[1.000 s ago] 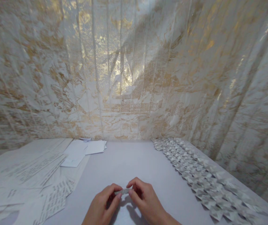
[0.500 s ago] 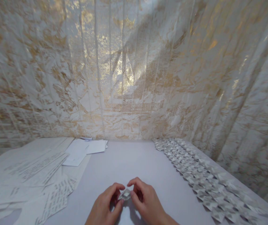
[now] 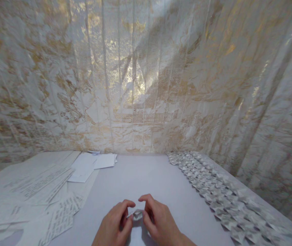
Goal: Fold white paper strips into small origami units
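folded paper (image 3: 137,214) — left hand (image 3: 115,222) and right hand (image 3: 160,220) curled inward, pinching its ends

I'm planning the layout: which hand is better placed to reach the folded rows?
Probably the right hand: it is nearer the folded rows; the left hand sits beyond the piece, nearer the printed sheets.

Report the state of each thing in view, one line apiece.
Small paper piece: folded, held between both hands.
Left hand: fingers curled, at its left end.
Right hand: fingers curled, at its right end.
Printed sheets: loose, overlapping.
White papers: flat, overlapping.
Folded pieces: packed in rows.
Patterned cloth: hanging, creased.
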